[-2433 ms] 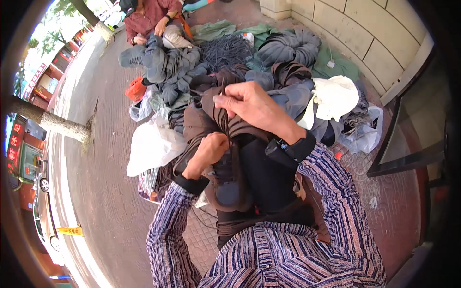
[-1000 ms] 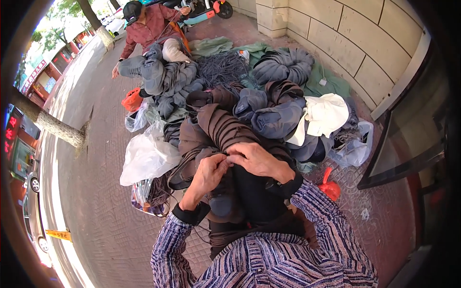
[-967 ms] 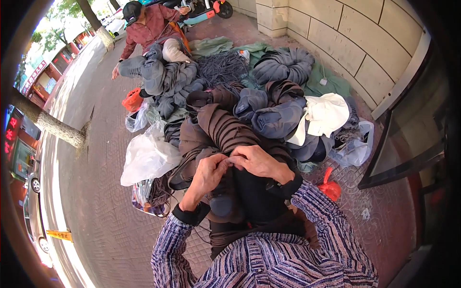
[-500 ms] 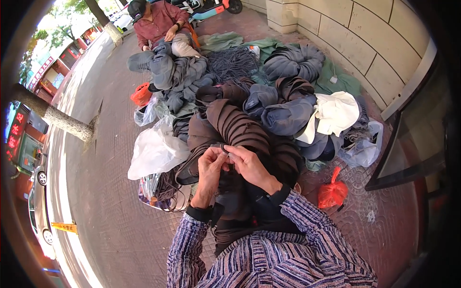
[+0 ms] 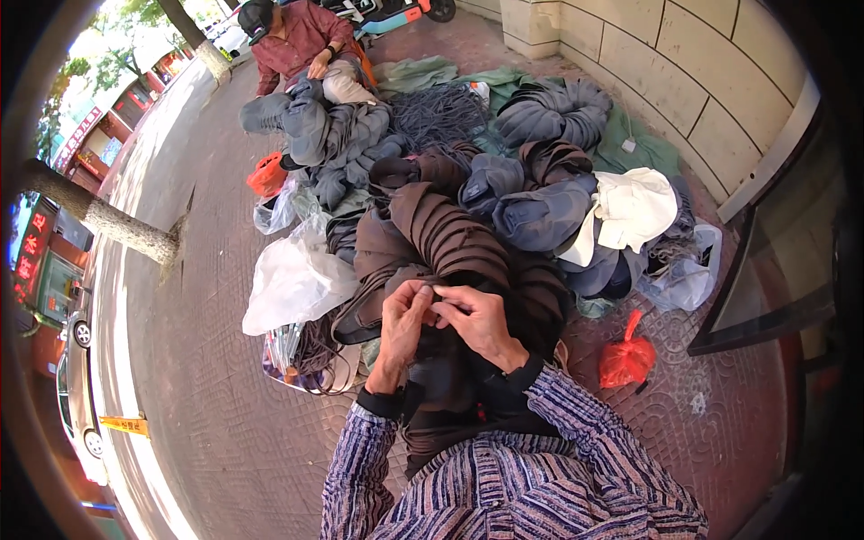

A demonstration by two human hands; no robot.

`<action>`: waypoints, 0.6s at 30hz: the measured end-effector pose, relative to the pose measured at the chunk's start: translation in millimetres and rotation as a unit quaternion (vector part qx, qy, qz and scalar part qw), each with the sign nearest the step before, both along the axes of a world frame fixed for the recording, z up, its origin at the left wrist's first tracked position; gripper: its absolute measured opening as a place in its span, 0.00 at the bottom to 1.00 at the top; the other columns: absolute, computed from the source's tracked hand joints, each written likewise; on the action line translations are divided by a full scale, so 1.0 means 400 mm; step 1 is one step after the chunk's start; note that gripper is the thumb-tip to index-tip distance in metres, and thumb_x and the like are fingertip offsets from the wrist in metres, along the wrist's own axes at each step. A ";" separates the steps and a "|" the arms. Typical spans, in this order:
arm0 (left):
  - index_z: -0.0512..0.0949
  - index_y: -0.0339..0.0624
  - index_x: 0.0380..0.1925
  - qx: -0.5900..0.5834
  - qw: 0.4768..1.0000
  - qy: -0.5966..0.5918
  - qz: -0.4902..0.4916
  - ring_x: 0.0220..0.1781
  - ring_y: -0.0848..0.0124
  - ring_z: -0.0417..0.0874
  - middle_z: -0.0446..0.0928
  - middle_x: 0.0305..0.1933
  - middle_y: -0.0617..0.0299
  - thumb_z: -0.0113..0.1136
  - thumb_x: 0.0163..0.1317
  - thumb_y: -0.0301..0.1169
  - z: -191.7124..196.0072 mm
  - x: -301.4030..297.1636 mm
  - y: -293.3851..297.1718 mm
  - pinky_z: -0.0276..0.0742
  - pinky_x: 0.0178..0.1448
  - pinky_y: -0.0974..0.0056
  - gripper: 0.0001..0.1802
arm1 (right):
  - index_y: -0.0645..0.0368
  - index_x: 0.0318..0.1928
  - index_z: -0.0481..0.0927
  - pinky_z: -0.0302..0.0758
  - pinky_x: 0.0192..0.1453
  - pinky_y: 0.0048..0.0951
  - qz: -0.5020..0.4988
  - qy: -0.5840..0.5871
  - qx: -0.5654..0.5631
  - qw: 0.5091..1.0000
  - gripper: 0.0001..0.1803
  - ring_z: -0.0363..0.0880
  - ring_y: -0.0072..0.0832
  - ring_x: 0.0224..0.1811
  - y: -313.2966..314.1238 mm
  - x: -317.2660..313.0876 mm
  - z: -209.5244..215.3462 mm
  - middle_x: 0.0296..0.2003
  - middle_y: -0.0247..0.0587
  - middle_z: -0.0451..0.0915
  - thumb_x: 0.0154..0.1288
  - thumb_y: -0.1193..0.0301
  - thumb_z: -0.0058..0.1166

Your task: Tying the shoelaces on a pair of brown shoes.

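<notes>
Both hands meet over my lap, fingertips pinched around a small part of a dark brown piece, which looks like a shoe upper [image 5: 434, 293]. My left hand [image 5: 403, 322] grips it from the left, thumb up. From the other side my right hand [image 5: 479, 322] closes thumb and fingers on it; the fingers hide most of the piece. Just beyond lies a long stack of nested brown shoe uppers [image 5: 450, 236], curving away from my knees.
Dark blue uppers [image 5: 542, 216] and a white cloth [image 5: 634, 209] lie right of the stack. White plastic bag [image 5: 297, 281] at left, tied red bag [image 5: 627, 355] at right. Behind are a dark lace bundle [image 5: 441, 117] and grey uppers [image 5: 328, 130], beside a seated person [image 5: 301, 45].
My hands have shifted slightly, the right hand turning a little with its thumb now further apart from the left. The pinch on the brown piece continues. The seated person's one hand has lowered.
</notes>
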State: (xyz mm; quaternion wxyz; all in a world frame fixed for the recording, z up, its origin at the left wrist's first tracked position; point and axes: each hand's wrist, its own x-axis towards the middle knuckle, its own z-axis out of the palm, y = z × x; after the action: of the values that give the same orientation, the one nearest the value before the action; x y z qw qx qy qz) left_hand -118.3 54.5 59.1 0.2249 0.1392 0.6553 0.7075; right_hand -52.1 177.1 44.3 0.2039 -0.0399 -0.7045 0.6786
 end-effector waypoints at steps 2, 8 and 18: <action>0.73 0.39 0.33 0.075 0.996 -0.046 -0.002 0.23 0.79 0.68 0.71 0.24 0.68 0.50 0.68 0.31 -0.007 -0.010 -0.015 0.68 0.31 0.73 0.08 | 0.67 0.39 0.81 0.75 0.26 0.19 -0.024 0.020 -0.038 0.999 0.09 0.80 0.21 0.23 0.013 0.015 -0.006 0.28 0.41 0.82 0.58 0.77 0.59; 0.74 0.37 0.36 0.029 0.990 -0.083 -0.114 0.22 0.81 0.69 0.73 0.23 0.68 0.55 0.65 0.29 -0.004 -0.031 -0.047 0.67 0.28 0.76 0.06 | 0.67 0.37 0.81 0.75 0.33 0.21 0.126 -0.105 -0.088 0.983 0.05 0.80 0.21 0.28 0.089 -0.022 -0.013 0.28 0.39 0.81 0.59 0.80 0.56; 0.76 0.36 0.31 -0.012 0.990 -0.096 -0.104 0.21 0.78 0.74 0.76 0.24 0.63 0.59 0.61 0.26 0.012 -0.040 -0.014 0.70 0.26 0.75 0.05 | 0.60 0.36 0.76 0.73 0.40 0.36 -0.052 0.167 0.249 0.952 0.09 0.76 0.43 0.36 0.084 -0.065 0.046 0.30 0.45 0.77 0.53 0.81 0.56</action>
State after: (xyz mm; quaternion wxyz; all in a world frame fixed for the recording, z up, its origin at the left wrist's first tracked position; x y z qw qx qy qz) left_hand -134.3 48.8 63.8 0.3603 0.1354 0.6214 0.6824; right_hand -78.2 210.8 62.8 0.3574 0.0895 -0.8041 0.4666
